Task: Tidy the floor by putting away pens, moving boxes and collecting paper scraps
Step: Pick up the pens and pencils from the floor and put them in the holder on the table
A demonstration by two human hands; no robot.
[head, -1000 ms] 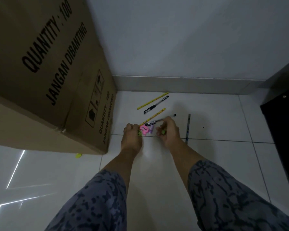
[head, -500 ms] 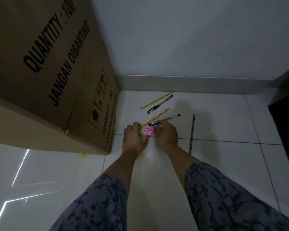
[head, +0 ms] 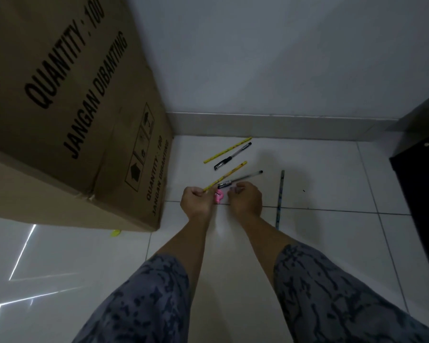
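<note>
Both my hands are down on the white floor tiles. My left hand (head: 196, 204) is closed in a fist with the near end of a yellow pencil (head: 227, 175) at its fingertips. My right hand (head: 245, 199) is curled over the floor, fingertips touching the capped end of a clear pen (head: 245, 177); whether it holds anything is hidden. A small pink scrap (head: 218, 198) lies between the hands. Farther off lie a second yellow pencil (head: 228, 149) and a black pen (head: 233, 155). A blue pencil (head: 279, 201) lies right of my right hand.
A big cardboard box (head: 72, 107) printed "QUANTITY : 100" stands at the left, with a yellow-green scrap (head: 115, 233) at its lower edge. The wall and skirting (head: 282, 125) close off the back. Dark furniture (head: 426, 184) stands at the right.
My hands have drawn closer together around the pink scraps. The purple and green bits seen earlier are out of sight. My left fingers now meet the near yellow pencil's end.
</note>
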